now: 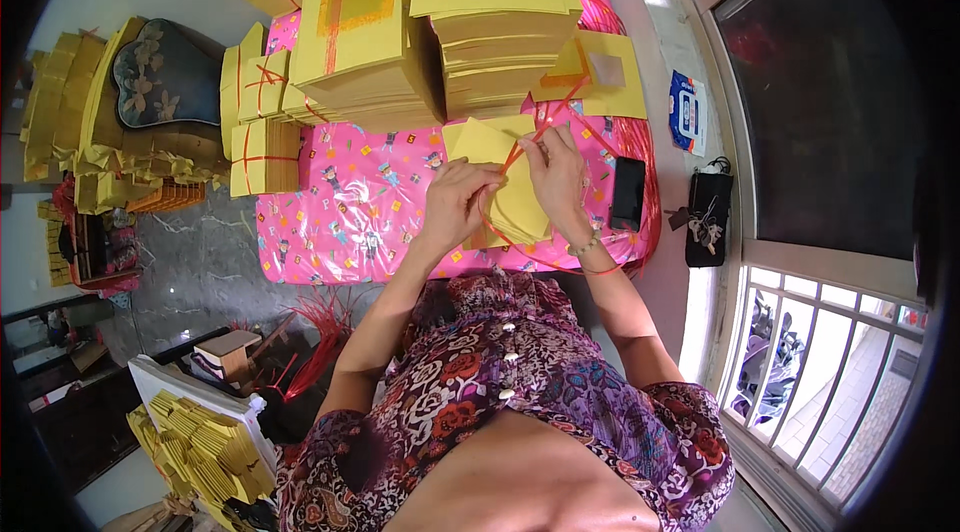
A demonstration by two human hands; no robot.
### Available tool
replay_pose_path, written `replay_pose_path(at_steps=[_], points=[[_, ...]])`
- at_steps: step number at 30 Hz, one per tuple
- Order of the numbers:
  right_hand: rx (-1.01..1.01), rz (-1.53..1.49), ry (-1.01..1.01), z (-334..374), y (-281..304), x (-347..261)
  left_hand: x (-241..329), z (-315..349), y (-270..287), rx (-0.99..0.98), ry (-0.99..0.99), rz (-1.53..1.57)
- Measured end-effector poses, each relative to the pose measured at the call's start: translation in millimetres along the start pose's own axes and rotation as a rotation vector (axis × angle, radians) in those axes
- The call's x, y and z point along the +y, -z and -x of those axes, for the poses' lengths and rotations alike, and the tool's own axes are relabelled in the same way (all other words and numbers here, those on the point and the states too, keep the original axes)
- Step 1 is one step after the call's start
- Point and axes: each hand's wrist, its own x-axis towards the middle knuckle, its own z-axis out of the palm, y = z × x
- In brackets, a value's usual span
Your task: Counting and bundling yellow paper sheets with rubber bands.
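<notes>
A small stack of yellow paper sheets (518,207) lies on the pink patterned table cover (350,197) in front of me. Red plastic string (574,92) runs over the stack and loops down past my right wrist. My left hand (462,202) is at the left side of the stack, its fingers pinched on the string. Over the right side, my right hand (557,177) also pinches the string, near the stack's upper part. The exact crossing of the string between my fingers is too small to make out.
Tall piles of yellow paper (500,22) stand at the back, with red-tied bundles (265,160) to the left. A black phone (628,194) and long red string strands (636,122) lie at the right edge. A black pouch with keys (708,217) sits by the window.
</notes>
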Motion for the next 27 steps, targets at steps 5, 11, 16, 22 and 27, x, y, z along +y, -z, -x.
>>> replay_pose_path(at_steps=[5,11,16,22,27], points=[[0.058,0.020,0.029,4.8,-6.9,8.0,-11.3,7.7,-2.0,-0.027,0.034,0.071],[0.152,0.060,0.069,9.7,-5.9,12.6,-15.1,11.2,-5.5,-0.038,0.012,0.061],[0.154,-0.136,-0.045,27.1,5.9,7.6,-18.6,12.5,-4.5,-0.021,0.014,0.063],[0.238,-0.287,-0.210,74.7,19.7,16.7,-20.8,11.3,-5.2,0.021,0.030,0.089],[0.119,-0.824,-0.747,103.3,21.6,24.8,-19.8,6.8,-3.8,-0.005,0.118,0.141]])
